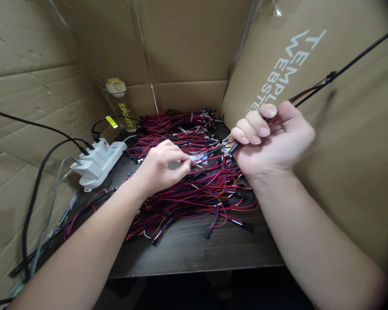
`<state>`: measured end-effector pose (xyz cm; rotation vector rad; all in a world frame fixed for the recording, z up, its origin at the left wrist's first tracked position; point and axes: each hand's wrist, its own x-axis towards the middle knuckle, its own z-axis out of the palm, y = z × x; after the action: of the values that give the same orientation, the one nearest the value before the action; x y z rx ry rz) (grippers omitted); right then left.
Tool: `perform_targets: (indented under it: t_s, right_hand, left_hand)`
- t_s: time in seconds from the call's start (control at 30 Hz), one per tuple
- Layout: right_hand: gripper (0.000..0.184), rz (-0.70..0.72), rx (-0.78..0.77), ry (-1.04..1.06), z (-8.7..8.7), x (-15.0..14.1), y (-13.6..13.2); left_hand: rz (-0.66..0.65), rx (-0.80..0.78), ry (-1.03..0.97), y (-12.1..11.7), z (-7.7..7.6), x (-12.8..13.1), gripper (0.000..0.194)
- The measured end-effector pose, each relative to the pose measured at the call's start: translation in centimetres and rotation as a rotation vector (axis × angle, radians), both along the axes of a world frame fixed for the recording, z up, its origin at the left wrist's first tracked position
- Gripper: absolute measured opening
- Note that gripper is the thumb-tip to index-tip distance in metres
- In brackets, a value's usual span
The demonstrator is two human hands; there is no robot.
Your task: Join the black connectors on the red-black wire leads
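Note:
My left hand [163,165] is closed in a pinch, thumb against forefinger, on thin red and blue wires. These wires run across to my right hand [271,142], which is turned palm up with its fingers curled round the same wire harness [313,86]. A short black sleeve [234,147] pokes out below the right fingers. Past that hand, the harness stretches up and right as a black-sheathed cable. Beneath both hands lies a large heap of red, blue and black wires [194,193], several ending in black connectors [207,232].
Cardboard walls [187,43] enclose the dark table [197,256] at the back and sides. At left stands a white power strip [105,161] with plugs and black cords. A clear bottle with a yellowish cap [116,87] is in the back left corner. Bundled wires [177,120] lie behind.

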<state>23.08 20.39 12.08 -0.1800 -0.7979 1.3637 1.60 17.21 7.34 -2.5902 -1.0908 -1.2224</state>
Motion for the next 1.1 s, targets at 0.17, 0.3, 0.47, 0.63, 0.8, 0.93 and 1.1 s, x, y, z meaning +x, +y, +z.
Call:
perform_targets:
  t_s: [0.17,0.3,0.47,0.63,0.8,0.93,1.1]
  right_hand:
    - [0.036,-0.09,0.042,-0.13,-0.8,-2.3,-0.5]
    - [0.03,-0.061,0.163,-0.375,-2.2,-3.3,-1.0]
    - [0.032,0.083,0.315,-0.684,-3.7,-3.5,-2.6]
    - [0.026,0.138,0.317,-0.673,-4.3,-3.6,-3.2]
    - [0.024,0.161,0.29,-0.568,-4.6,-3.5,-2.4]
    - [0.025,0.15,0.246,-0.555,-5.0,-3.4,-1.8]
    - [0.025,0.2,0.15,-0.446,-4.9,-3.5,-1.4]
  left_hand:
    - [0.155,-0.115,-0.281,-0.6,1.0,-0.2,0.013]
    - [0.154,-0.267,-0.555,-0.6,1.9,-1.7,0.015]
    - [-0.026,-0.339,-0.585,-0.9,3.2,-4.6,0.018]
    - [-0.093,-0.65,-0.382,-1.3,3.9,-5.5,0.027]
    - [-0.059,-0.665,-0.404,-0.6,3.5,-4.9,0.025]
    - [-0.013,-0.621,-0.364,0.0,3.1,-5.3,0.021]
    - [-0.003,-0.613,-0.261,0.8,2.6,-6.6,0.027]
